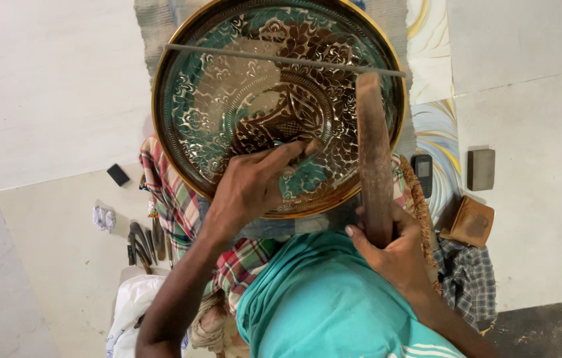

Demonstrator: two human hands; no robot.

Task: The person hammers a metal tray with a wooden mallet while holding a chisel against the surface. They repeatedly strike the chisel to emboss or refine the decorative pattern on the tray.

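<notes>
Engraved brass tray (228,99) propped on lap, centre. Left hand (248,189) pinching small chisel (307,147) against pattern; right hand (393,248) clenched around wooden mallet (374,152), near right. Risks: chisel skidding under off-centre blow, scarring design; tray sliding off checked cloth (175,192).

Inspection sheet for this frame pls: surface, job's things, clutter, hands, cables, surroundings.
Surface: pale tiled floor; checked cloth under the work.
Job's things: round engraved metal plate with gold rim, tilted toward the camera; thin chisel tip on its pattern; wooden mallet upright over the plate's right side.
Clutter: pile of metal tools, small black block, crumpled wrapper, phone, grey block, brown wallet.
Hands: left hand pinches the chisel; right hand grips the mallet handle.
Cables: nothing seen.
Surroundings: swirl-patterned mat, folded checked fabric.
</notes>
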